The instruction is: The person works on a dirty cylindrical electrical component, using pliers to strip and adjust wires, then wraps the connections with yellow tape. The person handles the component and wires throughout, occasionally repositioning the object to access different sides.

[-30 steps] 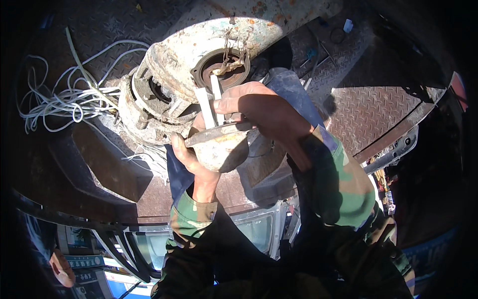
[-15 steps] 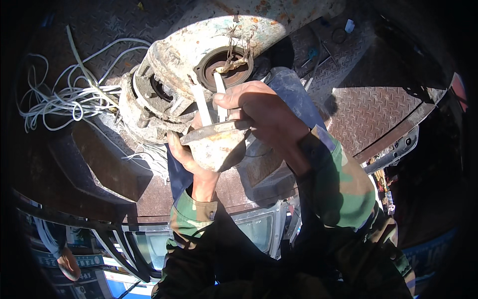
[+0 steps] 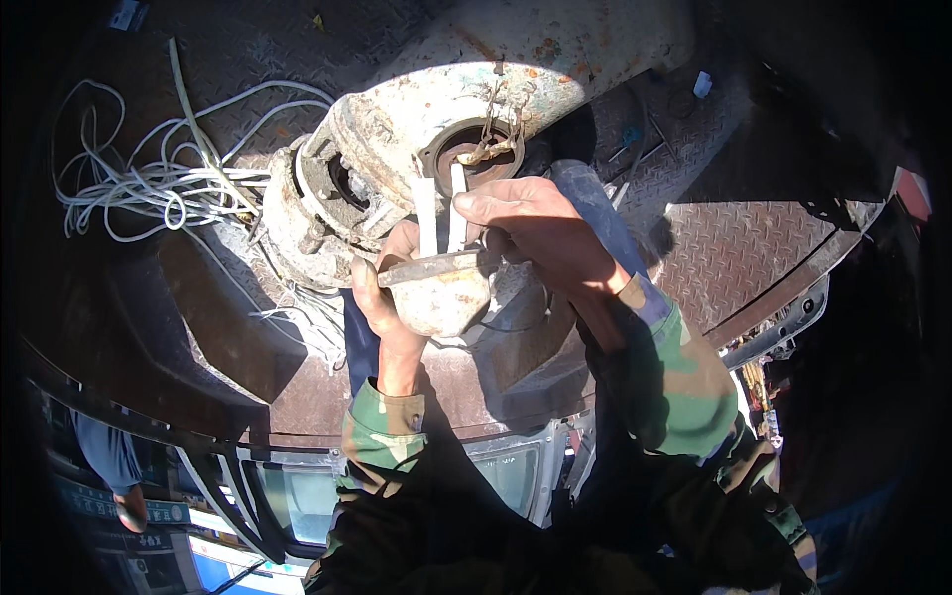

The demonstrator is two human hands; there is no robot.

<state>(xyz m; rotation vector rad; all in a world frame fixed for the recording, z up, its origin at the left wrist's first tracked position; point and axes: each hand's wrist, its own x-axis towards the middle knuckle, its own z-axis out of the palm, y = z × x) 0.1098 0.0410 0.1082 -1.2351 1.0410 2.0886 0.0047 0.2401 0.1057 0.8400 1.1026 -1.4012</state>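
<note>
My left hand (image 3: 385, 302) is closed around the left side of a dirty, bowl-shaped metal cover (image 3: 441, 302), rim upward. Two white flat strips (image 3: 427, 220), perhaps insulated leads, stand up out of the cover. My right hand (image 3: 545, 230) pinches the right-hand strip (image 3: 457, 216) between thumb and fingers, just above the rim. Beyond lies a large, mud-crusted pump or motor body (image 3: 397, 114) with a round opening (image 3: 451, 159). Worn twisted wires (image 3: 491, 149) come out of that opening, close to the strip's upper end. Whether they join is unclear.
Loose white cable (image 3: 149, 188) lies tangled at the left on a checker-plate metal deck (image 3: 754, 238). A blue-grey cylinder (image 3: 590, 193) sits right of the opening. Thin rods (image 3: 654, 139) lie farther right. At lower left, another person's hand (image 3: 131, 511) shows beside a vehicle window (image 3: 297, 501).
The whole scene has shifted slightly right in the picture. The cover is held more level, and the strips stand straighter. Both hands keep their grip.
</note>
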